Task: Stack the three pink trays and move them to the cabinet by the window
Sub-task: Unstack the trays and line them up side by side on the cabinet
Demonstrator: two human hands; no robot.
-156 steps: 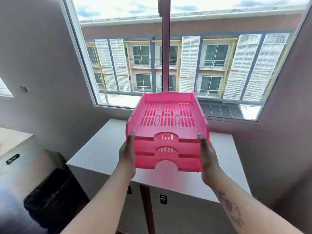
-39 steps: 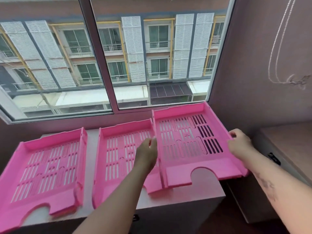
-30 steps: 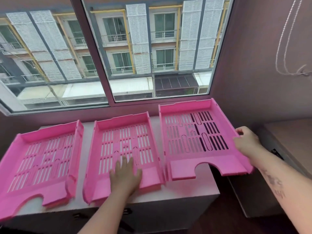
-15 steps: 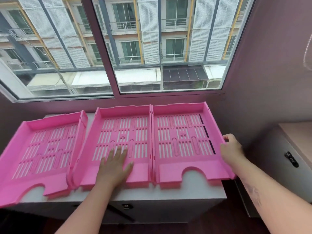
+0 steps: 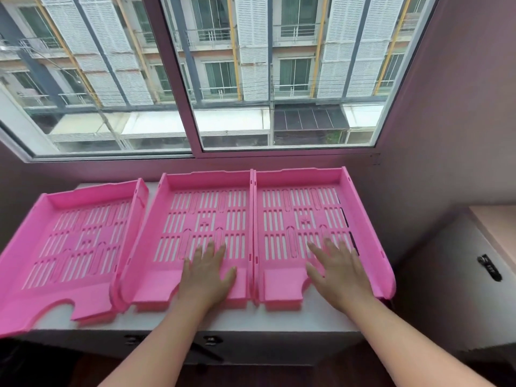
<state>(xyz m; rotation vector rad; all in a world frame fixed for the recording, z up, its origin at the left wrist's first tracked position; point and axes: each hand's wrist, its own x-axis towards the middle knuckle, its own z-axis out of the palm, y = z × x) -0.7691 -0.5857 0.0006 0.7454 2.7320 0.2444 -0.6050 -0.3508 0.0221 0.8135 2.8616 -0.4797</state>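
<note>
Three pink slotted trays lie side by side on the white cabinet (image 5: 251, 321) under the window. The left tray (image 5: 69, 241) overhangs the cabinet's left front corner. The middle tray (image 5: 201, 216) and the right tray (image 5: 301, 210) touch along their sides. My left hand (image 5: 208, 277) rests flat, fingers spread, on the front of the middle tray. My right hand (image 5: 339, 275) rests flat, fingers spread, on the front of the right tray. Neither hand grips anything.
The window (image 5: 195, 74) and its sill run right behind the trays. A wall (image 5: 446, 121) closes the right side. A lower grey cabinet (image 5: 452, 289) with a black latch (image 5: 489, 270) stands to the right. Dark floor shows below.
My right hand left the right tray's outer edge and now lies flat inside it. The right tray sits flush against the middle tray. My left hand stays on the middle tray.
</note>
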